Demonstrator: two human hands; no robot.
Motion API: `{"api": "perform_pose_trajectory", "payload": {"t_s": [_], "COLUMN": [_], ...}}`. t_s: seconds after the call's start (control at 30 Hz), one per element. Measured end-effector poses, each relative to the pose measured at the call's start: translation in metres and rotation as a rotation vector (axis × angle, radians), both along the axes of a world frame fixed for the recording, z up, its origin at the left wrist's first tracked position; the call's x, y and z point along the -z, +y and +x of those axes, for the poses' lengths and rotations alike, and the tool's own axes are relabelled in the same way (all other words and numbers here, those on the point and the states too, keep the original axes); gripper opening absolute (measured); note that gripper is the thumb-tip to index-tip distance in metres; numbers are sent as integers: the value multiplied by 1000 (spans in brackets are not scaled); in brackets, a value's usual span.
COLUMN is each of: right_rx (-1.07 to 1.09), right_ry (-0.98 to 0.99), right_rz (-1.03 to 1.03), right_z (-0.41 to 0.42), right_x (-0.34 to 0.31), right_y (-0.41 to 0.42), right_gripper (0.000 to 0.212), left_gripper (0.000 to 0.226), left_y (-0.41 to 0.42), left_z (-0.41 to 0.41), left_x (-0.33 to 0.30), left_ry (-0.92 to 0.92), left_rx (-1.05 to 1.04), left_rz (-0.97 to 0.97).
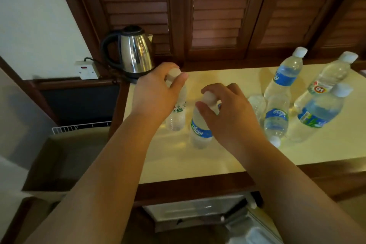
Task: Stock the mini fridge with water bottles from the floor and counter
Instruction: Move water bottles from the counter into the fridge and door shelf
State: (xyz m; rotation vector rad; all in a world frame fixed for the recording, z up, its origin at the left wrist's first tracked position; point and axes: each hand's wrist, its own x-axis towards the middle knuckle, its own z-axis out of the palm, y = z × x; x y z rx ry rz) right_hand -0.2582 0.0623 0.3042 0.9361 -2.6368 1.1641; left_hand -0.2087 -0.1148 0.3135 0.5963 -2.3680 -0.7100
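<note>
My left hand (156, 91) grips the white cap of a green-labelled water bottle (177, 117) standing on the cream counter (198, 164). My right hand (227, 111) grips the cap end of a blue-labelled bottle (200, 132) beside it. Several more bottles stand or lie at the right: a blue-labelled upright one (285, 77), a red-labelled one (326, 81), a blue-and-green-labelled one (318, 115) and one lying on its side (276, 123). The mini fridge (198, 210) shows open below the counter edge.
A steel electric kettle (132, 53) stands at the counter's back left, plugged into a wall socket (86, 69). Wooden louvred doors (215, 6) rise behind the counter. A white wire rack (79, 128) lies at the left, lower down.
</note>
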Motion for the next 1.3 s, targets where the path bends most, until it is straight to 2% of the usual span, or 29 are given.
{"api": "perform_pose_trajectory", "payload": {"t_s": [0.23, 0.37, 0.5, 0.6, 0.8, 0.93, 1.1, 1.3], "right_rx": [-1, 40, 21, -22, -17, 0, -14, -51], "right_ry": [49, 87, 116, 53, -213, -355, -325, -322], "right_rz": [-125, -224, -249, -263, -97, 64, 212, 316], "right_z": [56, 95, 130, 152, 182, 183, 165, 123], "right_x": [23, 35, 48, 80, 213, 319, 438, 558], "right_y": [85, 136, 182, 202, 203, 187, 164, 116], "right_gripper": [28, 27, 24, 22, 22, 22, 17, 26], "left_gripper": [39, 39, 43, 43, 31, 33, 35, 36], "left_y": [80, 148, 202, 225, 242, 236, 218, 185], "left_z": [107, 182, 234, 255, 268, 263, 246, 218], "left_x": [24, 33, 64, 103, 225, 324, 440, 559], "left_ry": [189, 231, 194, 105, -57, -176, -318, -311], "left_rx": [-44, -123, -145, -163, -283, -280, -284, -271], "left_rz": [-141, -124, -59, 17, 226, 355, 292, 182]}}
